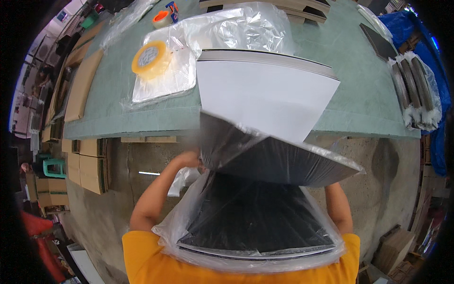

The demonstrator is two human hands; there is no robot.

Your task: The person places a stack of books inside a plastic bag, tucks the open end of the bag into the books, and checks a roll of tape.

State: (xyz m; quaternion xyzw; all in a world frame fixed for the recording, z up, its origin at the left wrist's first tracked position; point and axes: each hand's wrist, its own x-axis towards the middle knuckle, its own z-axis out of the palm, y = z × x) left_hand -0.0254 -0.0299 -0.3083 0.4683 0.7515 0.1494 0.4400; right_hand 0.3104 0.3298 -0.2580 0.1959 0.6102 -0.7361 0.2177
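Note:
A plastic-wrapped black panel (279, 161) tilts up in front of me, below the table's near edge. My left hand (191, 160) is closed at its left edge, with the fingertips partly hidden. At the panel's right end my right forearm (336, 203) goes up behind it, and that hand is hidden. Closer to my body lies another black panel (255, 213) inside a loose clear plastic bag (165, 239). Beyond the tilted panel, a stack of flat sheets (265, 90) with a white face leans over the table edge.
On the green table (161, 116) are a roll of clear yellowish tape (150, 59), clear plastic bags (236, 28), an orange-cored tape roll (161, 19) and wrapped dark panels (411, 90). Cardboard boxes (87, 163) stand at the lower left, cardboard pieces (395, 248) at the lower right.

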